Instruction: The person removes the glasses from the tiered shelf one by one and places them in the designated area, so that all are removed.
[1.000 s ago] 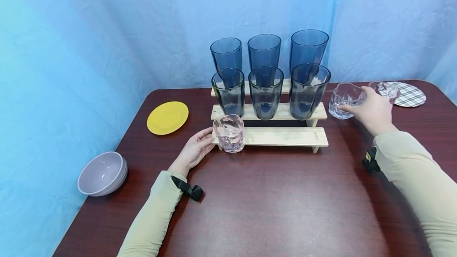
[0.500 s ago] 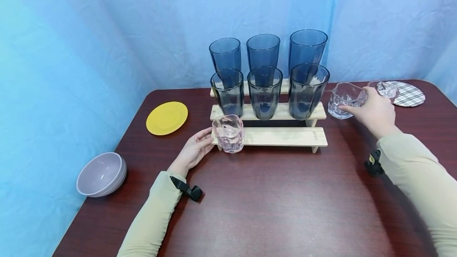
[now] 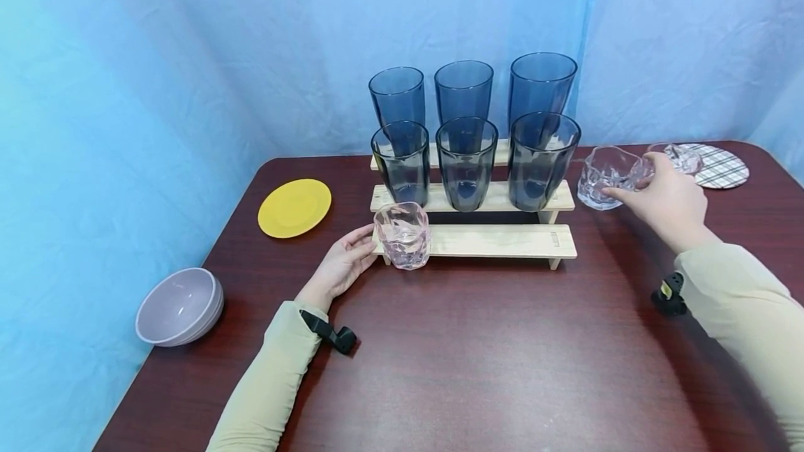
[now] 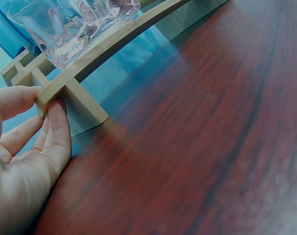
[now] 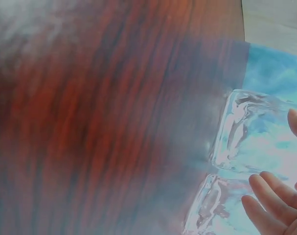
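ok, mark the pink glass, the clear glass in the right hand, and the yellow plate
pink glass [image 3: 403, 235], head view, middle of its side wall
clear glass [image 3: 604, 174], head view, front wall
yellow plate [image 3: 294, 207], head view, centre

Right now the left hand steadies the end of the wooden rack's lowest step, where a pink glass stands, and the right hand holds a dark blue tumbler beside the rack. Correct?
One thing is off: the right hand holds a clear faceted glass, not a dark blue tumbler, as the head view shows. The rest stands: the left hand touches the end of the wooden rack's lowest step, where the pink glass stands.
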### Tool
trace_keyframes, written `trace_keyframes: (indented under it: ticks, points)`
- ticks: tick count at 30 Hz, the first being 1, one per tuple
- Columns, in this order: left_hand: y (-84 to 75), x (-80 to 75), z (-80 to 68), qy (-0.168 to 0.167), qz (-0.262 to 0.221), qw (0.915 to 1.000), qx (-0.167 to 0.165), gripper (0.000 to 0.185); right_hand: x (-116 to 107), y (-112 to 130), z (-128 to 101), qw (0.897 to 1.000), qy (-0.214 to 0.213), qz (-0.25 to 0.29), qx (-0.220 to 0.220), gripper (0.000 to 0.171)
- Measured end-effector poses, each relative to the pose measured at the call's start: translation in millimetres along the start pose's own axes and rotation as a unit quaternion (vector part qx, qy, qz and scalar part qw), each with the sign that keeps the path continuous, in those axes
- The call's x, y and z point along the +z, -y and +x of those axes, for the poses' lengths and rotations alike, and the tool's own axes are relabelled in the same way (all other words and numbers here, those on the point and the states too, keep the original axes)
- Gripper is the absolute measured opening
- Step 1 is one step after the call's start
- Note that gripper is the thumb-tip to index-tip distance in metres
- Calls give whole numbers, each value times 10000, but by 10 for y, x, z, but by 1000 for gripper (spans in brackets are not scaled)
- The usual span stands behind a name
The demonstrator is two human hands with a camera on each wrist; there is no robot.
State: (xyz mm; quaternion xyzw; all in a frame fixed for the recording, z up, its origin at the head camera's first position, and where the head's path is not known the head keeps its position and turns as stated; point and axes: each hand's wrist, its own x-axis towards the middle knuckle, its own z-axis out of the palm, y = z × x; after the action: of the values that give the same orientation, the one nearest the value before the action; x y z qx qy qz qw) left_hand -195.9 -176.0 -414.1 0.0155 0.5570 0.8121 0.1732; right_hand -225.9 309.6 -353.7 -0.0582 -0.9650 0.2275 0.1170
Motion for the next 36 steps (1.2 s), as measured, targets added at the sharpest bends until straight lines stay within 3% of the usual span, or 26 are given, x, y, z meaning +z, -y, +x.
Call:
trace_keyframes:
  ticks: [19,28,36]
  points:
    - [7,-20,11,21,-40,10000,-39,54,-123,211,-332,9938,-285,1050,-214,83]
    - [22,-25,6,28,-17,10000,-22,53,-97,336,-549,9782,-162,2033,-386,79]
    - [11,-20,8,30,4,10000,-24,54,-21,551,-723,9678,-237,2371,-806,72]
